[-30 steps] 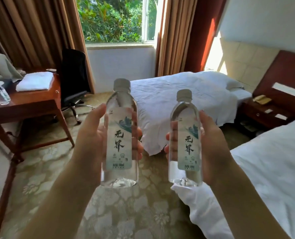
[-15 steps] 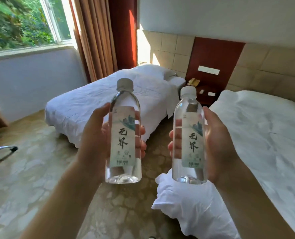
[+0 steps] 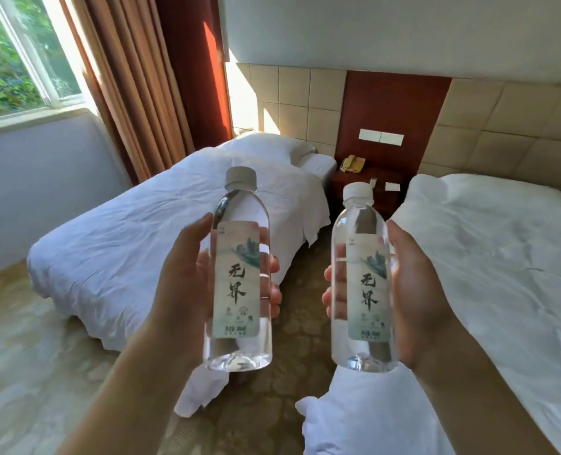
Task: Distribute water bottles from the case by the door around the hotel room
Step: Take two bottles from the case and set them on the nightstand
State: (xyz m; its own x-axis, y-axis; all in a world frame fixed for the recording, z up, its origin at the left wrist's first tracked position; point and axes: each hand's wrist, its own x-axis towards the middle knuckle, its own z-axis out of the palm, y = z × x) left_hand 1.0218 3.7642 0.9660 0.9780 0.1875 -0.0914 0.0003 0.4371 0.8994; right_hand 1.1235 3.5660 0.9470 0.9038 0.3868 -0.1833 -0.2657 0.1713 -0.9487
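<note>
Flanking both held bottles (image 3: 238,277), beds (image 3: 161,244); nightstand (image 3: 367,188) beyond.

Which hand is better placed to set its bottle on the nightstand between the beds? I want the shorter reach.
Probably the right hand. Its bottle lines up just below the nightstand, while the left hand holds its bottle in front of the far bed.

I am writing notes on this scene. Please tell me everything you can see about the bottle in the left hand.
The left bottle is clear plastic with a white screw cap, apparently full of water and sealed. A pale label with a green brushstroke picture and two dark characters wraps its middle. It is held upright in the air, above the carpet between the beds. Only the left hand touches it: thumb on the near side, fingers wrapped behind, seen through the water.
</note>
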